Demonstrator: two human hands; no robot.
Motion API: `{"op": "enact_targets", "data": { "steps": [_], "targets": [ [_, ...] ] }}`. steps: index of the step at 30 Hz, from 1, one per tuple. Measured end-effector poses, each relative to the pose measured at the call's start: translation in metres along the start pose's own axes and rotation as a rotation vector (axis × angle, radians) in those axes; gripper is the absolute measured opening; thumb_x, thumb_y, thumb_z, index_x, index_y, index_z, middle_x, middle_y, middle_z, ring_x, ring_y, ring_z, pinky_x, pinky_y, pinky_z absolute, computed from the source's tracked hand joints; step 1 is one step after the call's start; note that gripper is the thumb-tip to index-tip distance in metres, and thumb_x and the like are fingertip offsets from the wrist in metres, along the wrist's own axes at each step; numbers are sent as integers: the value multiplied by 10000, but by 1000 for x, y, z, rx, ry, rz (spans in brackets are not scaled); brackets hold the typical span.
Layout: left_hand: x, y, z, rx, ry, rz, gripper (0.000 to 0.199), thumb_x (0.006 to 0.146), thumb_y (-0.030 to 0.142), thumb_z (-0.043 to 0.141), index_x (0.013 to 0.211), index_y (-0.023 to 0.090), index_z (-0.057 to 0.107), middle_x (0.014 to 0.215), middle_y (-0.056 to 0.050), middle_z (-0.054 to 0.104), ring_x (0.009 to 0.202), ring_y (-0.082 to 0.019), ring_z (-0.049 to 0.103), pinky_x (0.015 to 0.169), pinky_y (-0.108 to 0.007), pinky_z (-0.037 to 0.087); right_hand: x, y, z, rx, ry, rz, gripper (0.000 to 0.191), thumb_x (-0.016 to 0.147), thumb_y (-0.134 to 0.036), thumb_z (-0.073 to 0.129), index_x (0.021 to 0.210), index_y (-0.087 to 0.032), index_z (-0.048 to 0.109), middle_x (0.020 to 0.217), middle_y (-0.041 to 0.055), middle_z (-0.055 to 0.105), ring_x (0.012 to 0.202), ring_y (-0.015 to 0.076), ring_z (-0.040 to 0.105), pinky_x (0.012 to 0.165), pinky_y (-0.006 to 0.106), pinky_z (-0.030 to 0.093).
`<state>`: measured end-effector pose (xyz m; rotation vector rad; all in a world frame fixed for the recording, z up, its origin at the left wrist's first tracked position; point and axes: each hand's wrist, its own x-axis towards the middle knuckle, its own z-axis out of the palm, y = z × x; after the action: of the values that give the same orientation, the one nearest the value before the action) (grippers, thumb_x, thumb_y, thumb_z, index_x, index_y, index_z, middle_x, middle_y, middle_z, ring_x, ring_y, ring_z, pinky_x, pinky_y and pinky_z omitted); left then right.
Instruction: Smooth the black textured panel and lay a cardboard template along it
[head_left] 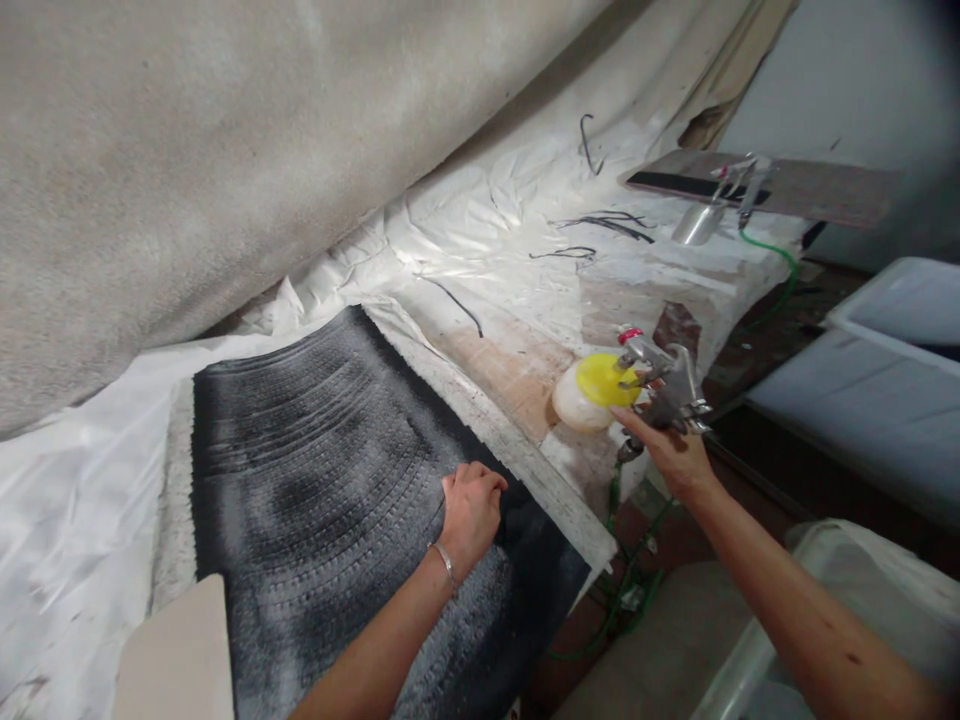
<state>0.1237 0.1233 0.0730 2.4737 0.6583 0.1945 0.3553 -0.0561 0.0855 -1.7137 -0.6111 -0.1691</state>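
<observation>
My left hand (469, 510) rests with curled fingers on a black ribbed panel (315, 500) dusted with white, near its right edge. My right hand (671, 450) grips a metal spray gun (664, 385) with a yellow-lidded cup (596, 390), held over the right end of the bench. A green hose (626, 590) hangs down from the gun's base.
A crumpled white plastic sheet (495, 210) covers the bench (517, 370). A large grey felt-like sheet (225, 150) slopes above. A second spray gun (720, 200) lies at the far end beside a board. Pale bins (877, 380) stand at right. Dark wire hooks lie on the plastic.
</observation>
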Motion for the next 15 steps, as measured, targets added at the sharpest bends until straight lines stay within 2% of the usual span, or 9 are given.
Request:
{"op": "enact_targets", "data": {
  "steps": [3, 6, 10, 15],
  "targets": [
    [2, 1, -2, -5, -27, 11, 305, 886, 116, 461, 882, 277, 720, 985, -4, 697, 1032, -202, 548, 899, -402, 335, -2, -7, -1, 72, -16, 23, 557, 628, -612, 790, 1004, -232, 632, 963, 59, 665, 1017, 310, 608, 991, 491, 475],
    [2, -2, -1, 0, -52, 36, 350, 892, 105, 441, 858, 298, 731, 971, 3, 701, 1017, -195, 553, 897, -404, 327, -2, -10, -1, 126, -9, 49, 507, 609, -618, 794, 914, -245, 635, 923, 53, 660, 983, 308, 614, 973, 473, 481],
    [1, 0, 5, 26, -39, 41, 294, 903, 150, 463, 888, 284, 724, 993, -5, 692, 1033, -206, 540, 914, -413, 319, 0, -12, 2, 165, -8, 105, 387, 717, -574, 742, 833, -225, 619, 763, 17, 632, 762, 243, 626, 847, 410, 509],
    [2, 7, 11, 65, -28, 10, 269, 881, 130, 472, 899, 243, 715, 986, -32, 683, 1029, -237, 531, 904, -439, 321, 10, -24, 4, 199, -7, 121, 276, 793, -461, 699, 774, -202, 605, 625, -22, 564, 599, 170, 534, 639, 305, 445]
  ]
}}
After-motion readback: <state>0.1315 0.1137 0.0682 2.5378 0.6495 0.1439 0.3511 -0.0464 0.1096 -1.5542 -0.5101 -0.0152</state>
